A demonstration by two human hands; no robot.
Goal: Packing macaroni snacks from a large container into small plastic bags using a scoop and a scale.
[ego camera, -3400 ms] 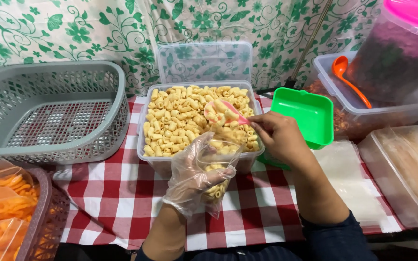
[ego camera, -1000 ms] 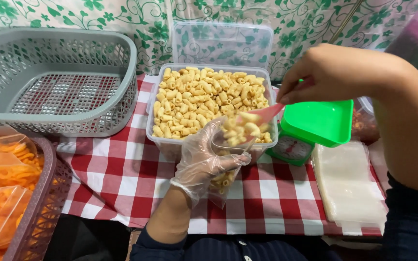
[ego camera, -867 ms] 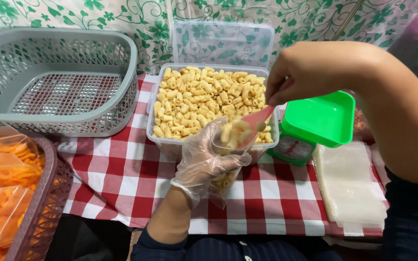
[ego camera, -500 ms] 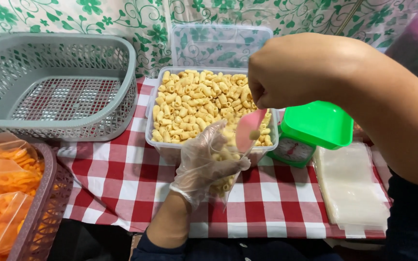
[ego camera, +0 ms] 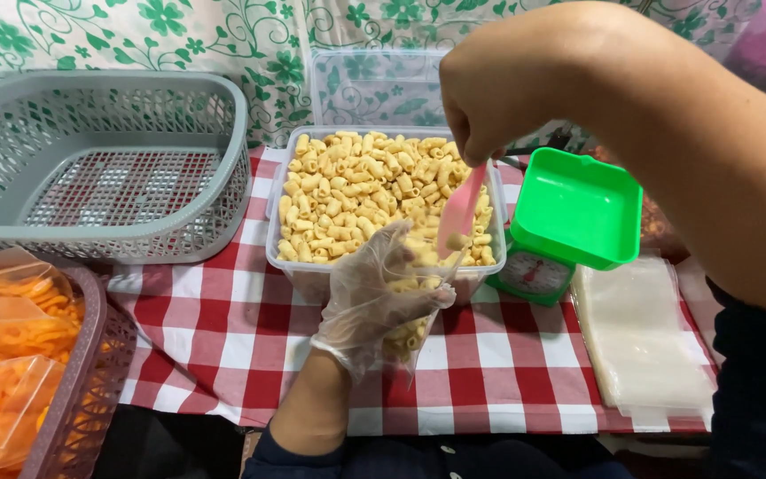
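My left hand [ego camera: 374, 297], in a thin clear glove, holds a small clear plastic bag [ego camera: 411, 333] partly filled with pale yellow macaroni snacks, just in front of the clear tub of snacks [ego camera: 374, 191]. My right hand [ego camera: 525, 84] is raised above the tub and grips a pink spoon [ego camera: 459, 213]. The spoon points down with its bowl at the mouth of the bag. The tub is nearly full of the same snack pieces.
A green kitchen scale [ego camera: 569, 217] stands right of the tub, with a stack of clear bags [ego camera: 644, 341] in front of it. A grey basket [ego camera: 104, 168] sits at the left. A mauve basket of bagged orange snacks [ego camera: 19, 355] is at the near left. Red checked cloth [ego camera: 223, 337] covers the table.
My right hand lifted a spoonful out of the tub, rose higher and tipped the spoon down into the bag. The bag in my left hand holds more snacks than before.
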